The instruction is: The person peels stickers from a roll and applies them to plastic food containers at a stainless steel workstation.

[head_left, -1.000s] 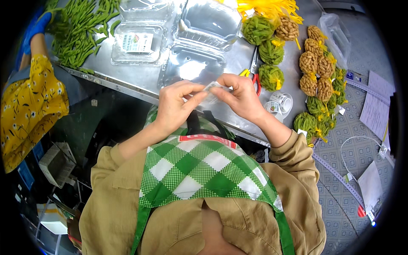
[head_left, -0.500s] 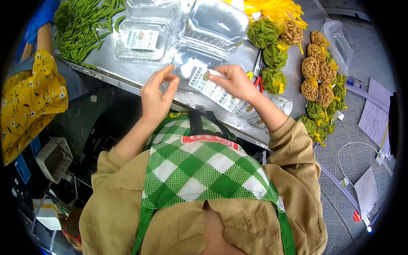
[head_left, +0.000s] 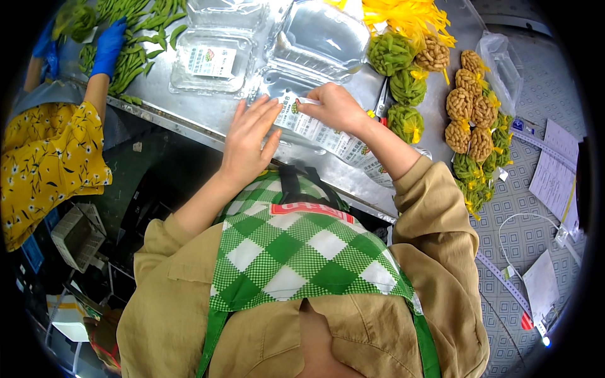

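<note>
My right hand (head_left: pixel 334 110) pinches a strip of white printed labels (head_left: pixel 324 138), which trails down to the right along the table's front. My left hand (head_left: pixel 252 135) reaches to the strip's left end, fingers apart, the fingertips touching or very near it. Beneath and behind both hands lies an open clear plastic clamshell (head_left: pixel 318 41). Another clamshell (head_left: pixel 214 63) with a white label on it sits to the left. Red and yellow-handled scissors (head_left: pixel 380 97) lie right of my hand, partly hidden.
Green pods (head_left: pixel 145 50) cover the table's back left, where a co-worker's blue-gloved hand (head_left: pixel 107 50) is. At right are green bundles (head_left: pixel 406 88), brown peanut bundles (head_left: pixel 466 104), yellow ribbons (head_left: pixel 409 16) and a plastic bag (head_left: pixel 501 66). The table's metal edge (head_left: pixel 164 120) runs before me.
My hands parted, stretching the label strip out; my right hand then moved up, and my left returned to the strip's end. The co-worker's gloved hand moved right over the pods.
</note>
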### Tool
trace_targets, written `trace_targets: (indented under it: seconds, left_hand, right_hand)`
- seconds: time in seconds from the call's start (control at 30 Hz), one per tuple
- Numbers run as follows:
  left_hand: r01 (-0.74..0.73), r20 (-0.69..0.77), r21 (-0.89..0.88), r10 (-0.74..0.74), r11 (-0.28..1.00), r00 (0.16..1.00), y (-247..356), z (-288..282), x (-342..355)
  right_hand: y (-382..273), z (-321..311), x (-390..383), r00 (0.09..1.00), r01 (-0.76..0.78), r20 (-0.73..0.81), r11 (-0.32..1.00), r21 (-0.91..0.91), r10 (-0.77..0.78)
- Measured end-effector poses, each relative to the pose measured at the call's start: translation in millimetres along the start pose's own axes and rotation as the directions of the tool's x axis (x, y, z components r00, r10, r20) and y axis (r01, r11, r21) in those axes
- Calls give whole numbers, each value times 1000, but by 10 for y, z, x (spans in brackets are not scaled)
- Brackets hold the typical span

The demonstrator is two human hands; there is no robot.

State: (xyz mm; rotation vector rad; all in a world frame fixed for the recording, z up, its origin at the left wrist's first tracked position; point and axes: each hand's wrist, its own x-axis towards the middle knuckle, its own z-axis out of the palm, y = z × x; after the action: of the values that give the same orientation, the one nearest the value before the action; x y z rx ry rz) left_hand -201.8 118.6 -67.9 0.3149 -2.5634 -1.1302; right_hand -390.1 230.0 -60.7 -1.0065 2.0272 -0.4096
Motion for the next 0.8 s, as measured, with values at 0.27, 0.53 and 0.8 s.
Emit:
trace_targets:
  seconds: [0.27, 0.53, 0.8]
  left_hand:
    - [-128, 306, 151, 76, 980, 949, -36, 158, 64]
    - [-169, 421, 278, 38, 946, 906, -49, 205, 40]
    - [-177, 429, 331, 19, 927, 903, -21, 245, 33]
  right_hand:
    - [-36, 0, 48, 996, -83, 9, 992, -98, 84]
    - [90, -303, -127, 966, -135, 245, 971, 196, 84]
    - [447, -474, -456, 942, -225, 312, 919, 324, 121]
